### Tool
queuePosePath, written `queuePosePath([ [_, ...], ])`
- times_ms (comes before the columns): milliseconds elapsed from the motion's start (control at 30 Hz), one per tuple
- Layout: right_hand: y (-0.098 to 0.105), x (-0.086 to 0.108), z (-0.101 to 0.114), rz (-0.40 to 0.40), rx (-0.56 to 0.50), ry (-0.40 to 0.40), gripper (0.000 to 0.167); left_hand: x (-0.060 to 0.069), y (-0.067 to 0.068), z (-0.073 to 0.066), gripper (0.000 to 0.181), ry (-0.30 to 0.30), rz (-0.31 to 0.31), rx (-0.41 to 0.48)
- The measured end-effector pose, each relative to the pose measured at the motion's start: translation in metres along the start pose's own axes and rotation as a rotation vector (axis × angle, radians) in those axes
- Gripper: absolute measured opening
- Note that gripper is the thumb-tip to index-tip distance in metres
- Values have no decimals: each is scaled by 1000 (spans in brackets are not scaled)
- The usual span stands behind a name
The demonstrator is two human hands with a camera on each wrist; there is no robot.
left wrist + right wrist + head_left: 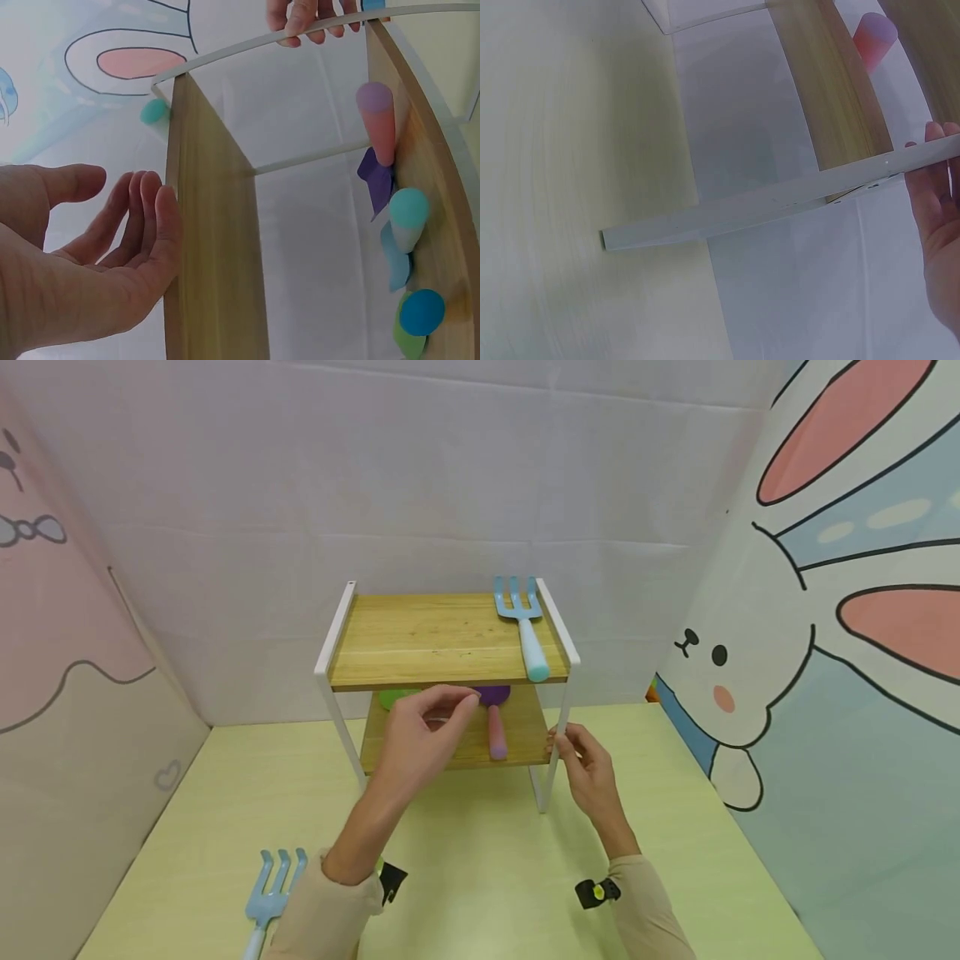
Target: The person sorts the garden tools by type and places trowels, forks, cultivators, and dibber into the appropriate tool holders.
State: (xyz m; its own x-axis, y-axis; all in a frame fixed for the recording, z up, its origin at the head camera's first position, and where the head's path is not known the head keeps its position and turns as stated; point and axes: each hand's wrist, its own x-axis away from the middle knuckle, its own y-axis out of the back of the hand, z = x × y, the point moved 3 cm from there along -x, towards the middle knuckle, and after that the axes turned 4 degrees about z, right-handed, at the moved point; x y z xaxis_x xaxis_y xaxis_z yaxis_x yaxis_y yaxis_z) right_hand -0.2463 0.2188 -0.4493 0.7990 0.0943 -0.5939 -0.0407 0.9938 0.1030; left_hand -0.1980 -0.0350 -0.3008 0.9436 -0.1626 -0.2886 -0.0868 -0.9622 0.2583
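Your right hand (588, 768) is on the right front leg (757, 204) of the shelf (420, 635), about level with the lower board (527, 727). Fingers wrap behind the white bar, thumb on the near side, so they're clamped on it. Leg stands on the table (480, 868).

Your left hand (423, 731) hangs in front of the shelf, by the front edge of the top board. Fingers bent, thumb apart from them in the left wrist view, nothing in the grip. Can't tell if the fingertips touch the board edge.

Shelf stands upright on the table, two wooden boards between white side frames. On the top board, right side: light-blue fork (531, 643), tines to the back, handle end just past the front edge. On the lower board, from your right to left: purple tool (497, 735) with a pink handle, light-blue tool (407, 217) with a teal handle end, green tool (421, 312) with a blue handle end. Your left hand hides part of that row from the head camera.

Second fork (266, 906) lies on the table at lower left, by your left sleeve (330, 902), handle running out of frame. Pale backdrop (450, 468) behind, rabbit print (723, 693) on the right wall.
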Motion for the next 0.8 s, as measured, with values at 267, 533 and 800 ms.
queuePosePath([
  [267, 1, 1, -1, -5, 7, -4, 15, 13, 6, 17, 20, 41, -9, 38],
  [533, 1, 1, 0, -15, 7, -4, 14, 30, 14, 35, 22, 123, -22, 43],
  [800, -1, 2, 1, -19, 22, -16, 14, 50, 22, 56, 24, 200, -38, 43],
])
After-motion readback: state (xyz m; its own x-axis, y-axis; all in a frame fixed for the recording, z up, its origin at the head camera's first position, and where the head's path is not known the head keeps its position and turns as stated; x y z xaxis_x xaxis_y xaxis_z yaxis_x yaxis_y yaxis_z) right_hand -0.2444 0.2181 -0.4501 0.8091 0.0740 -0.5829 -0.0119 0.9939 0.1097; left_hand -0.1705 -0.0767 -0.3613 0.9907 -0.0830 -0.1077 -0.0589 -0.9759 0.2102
